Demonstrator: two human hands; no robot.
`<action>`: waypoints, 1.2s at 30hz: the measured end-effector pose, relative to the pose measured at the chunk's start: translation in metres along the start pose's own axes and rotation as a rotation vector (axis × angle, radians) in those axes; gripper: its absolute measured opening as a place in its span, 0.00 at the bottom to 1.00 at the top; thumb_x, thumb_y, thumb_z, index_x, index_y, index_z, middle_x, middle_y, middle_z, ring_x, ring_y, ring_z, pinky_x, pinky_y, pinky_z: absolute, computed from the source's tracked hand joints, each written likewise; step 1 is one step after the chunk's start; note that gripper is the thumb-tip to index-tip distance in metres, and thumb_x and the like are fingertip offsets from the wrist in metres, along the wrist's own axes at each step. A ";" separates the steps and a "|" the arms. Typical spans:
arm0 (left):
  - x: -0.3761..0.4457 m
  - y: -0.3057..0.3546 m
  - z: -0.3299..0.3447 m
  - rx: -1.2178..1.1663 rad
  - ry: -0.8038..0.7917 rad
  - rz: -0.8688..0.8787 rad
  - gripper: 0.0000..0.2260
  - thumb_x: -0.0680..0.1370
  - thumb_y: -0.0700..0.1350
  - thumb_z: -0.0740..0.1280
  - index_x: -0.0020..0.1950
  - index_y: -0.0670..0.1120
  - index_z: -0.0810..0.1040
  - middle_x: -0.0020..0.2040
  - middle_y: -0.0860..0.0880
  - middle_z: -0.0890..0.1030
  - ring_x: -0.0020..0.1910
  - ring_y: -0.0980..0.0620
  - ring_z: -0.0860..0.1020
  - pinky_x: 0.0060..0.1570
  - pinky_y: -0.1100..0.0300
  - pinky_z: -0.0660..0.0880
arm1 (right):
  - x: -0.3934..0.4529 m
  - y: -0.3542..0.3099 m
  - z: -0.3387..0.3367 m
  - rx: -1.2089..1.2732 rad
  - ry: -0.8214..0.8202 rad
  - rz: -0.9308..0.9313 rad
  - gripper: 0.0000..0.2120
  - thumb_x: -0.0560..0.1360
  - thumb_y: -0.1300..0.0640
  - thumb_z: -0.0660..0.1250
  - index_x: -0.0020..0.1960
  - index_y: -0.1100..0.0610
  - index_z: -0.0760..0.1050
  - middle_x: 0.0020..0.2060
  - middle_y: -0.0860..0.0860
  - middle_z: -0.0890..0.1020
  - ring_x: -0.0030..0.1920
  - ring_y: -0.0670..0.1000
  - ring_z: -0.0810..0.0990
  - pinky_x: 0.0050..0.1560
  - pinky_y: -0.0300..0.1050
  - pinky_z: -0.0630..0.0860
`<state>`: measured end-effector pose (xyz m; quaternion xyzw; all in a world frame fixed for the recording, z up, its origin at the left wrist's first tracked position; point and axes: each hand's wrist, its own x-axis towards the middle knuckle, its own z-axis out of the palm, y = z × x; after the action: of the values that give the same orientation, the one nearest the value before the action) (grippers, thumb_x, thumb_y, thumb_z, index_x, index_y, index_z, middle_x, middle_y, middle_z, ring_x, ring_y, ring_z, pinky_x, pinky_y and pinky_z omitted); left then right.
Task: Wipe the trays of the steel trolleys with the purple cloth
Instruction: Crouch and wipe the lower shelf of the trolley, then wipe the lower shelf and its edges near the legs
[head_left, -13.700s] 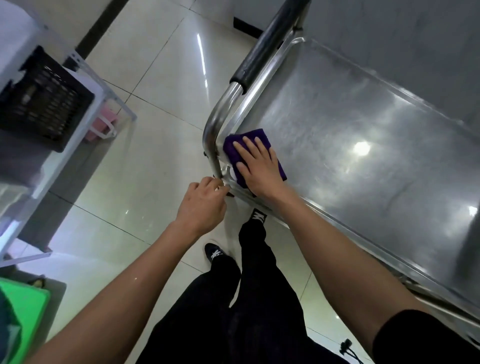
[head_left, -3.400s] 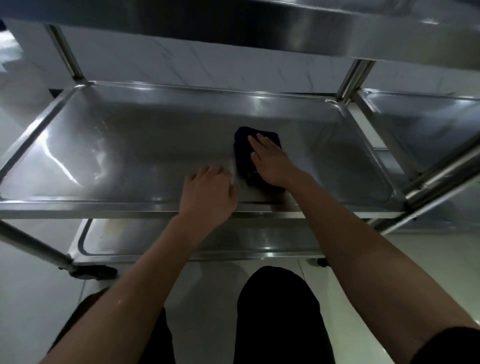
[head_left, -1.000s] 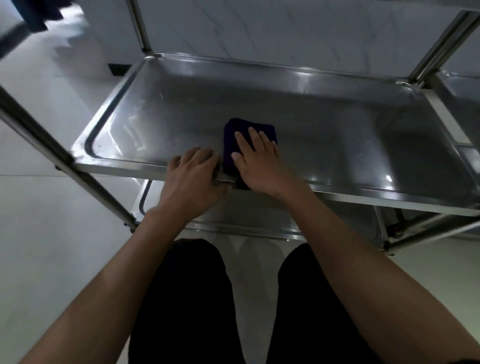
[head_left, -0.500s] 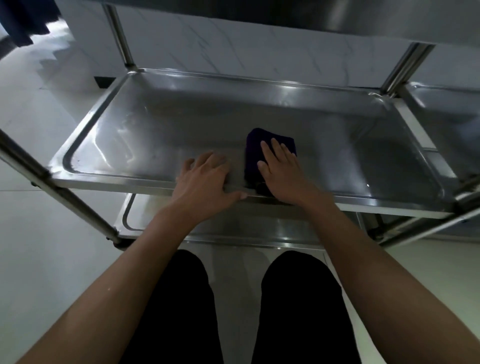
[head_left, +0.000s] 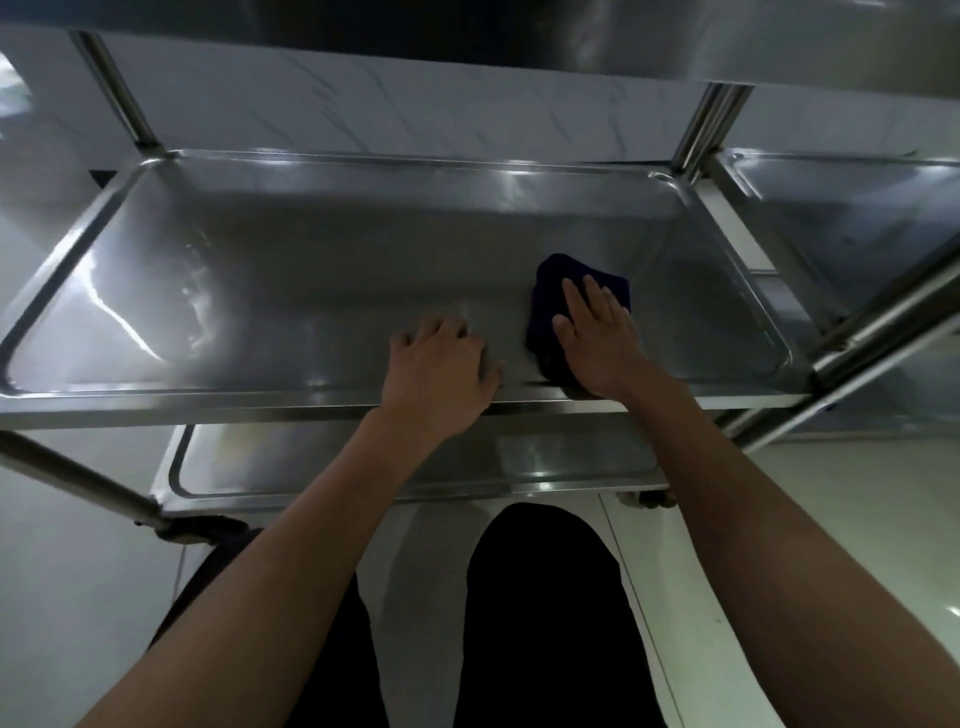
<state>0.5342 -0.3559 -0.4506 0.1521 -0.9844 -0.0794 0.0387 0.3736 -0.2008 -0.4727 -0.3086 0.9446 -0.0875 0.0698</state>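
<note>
Purple cloth (head_left: 582, 280) lies folded on the floor of the middle tray (head_left: 322, 260) of the steel trolley, right of centre and close to the tray's near rim; in the dim light it reads almost black. Right hand (head_left: 597, 343) lies flat on top of the cloth, fingers straight and slightly spread, palm pressing down; cloth edges show beyond the fingertips and to the left of the thumb. Left hand (head_left: 441, 369) rests on the same tray just beside the cloth, not touching it, fingers loosely bent with tips on the steel, heel of the hand over the near rim; it holds nothing. Tray surface shows bright streaked reflections toward its left end. Below it a lower tray (head_left: 519, 457) is partly visible behind the forearms. Overhead, the underside of the top tray (head_left: 675, 36) crosses the upper edge of the view. Upright steel posts (head_left: 701, 130) stand at the far corners. To the right, a second trolley's tray (head_left: 857, 218) sits just beside the first. The person's dark-trousered legs (head_left: 545, 623) appear below, over a pale glossy tiled floor (head_left: 805, 519); a marbled wall (head_left: 415, 114) is behind.
</note>
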 end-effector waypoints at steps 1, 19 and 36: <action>0.000 0.000 0.001 -0.005 0.009 -0.004 0.20 0.82 0.60 0.55 0.62 0.50 0.78 0.64 0.49 0.75 0.64 0.46 0.71 0.62 0.43 0.69 | 0.001 0.000 0.000 -0.016 -0.002 -0.011 0.29 0.83 0.45 0.42 0.82 0.53 0.45 0.81 0.55 0.44 0.80 0.58 0.42 0.78 0.59 0.44; 0.007 -0.010 0.010 -0.028 0.070 -0.006 0.15 0.80 0.56 0.56 0.59 0.56 0.80 0.62 0.54 0.75 0.63 0.50 0.71 0.56 0.47 0.68 | 0.000 -0.024 -0.016 0.011 0.080 0.062 0.31 0.77 0.42 0.62 0.78 0.51 0.62 0.76 0.56 0.64 0.71 0.62 0.66 0.70 0.57 0.67; -0.142 0.015 -0.222 -0.174 -0.530 -0.229 0.21 0.83 0.53 0.58 0.75 0.49 0.69 0.72 0.46 0.73 0.68 0.44 0.72 0.65 0.47 0.69 | -0.189 -0.120 -0.190 0.469 -0.417 0.033 0.26 0.71 0.62 0.70 0.69 0.54 0.75 0.57 0.53 0.81 0.55 0.53 0.79 0.50 0.42 0.74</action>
<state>0.6869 -0.3303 -0.2372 0.2323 -0.9262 -0.2042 -0.2158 0.5578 -0.1606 -0.2478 -0.2799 0.8689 -0.2367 0.3326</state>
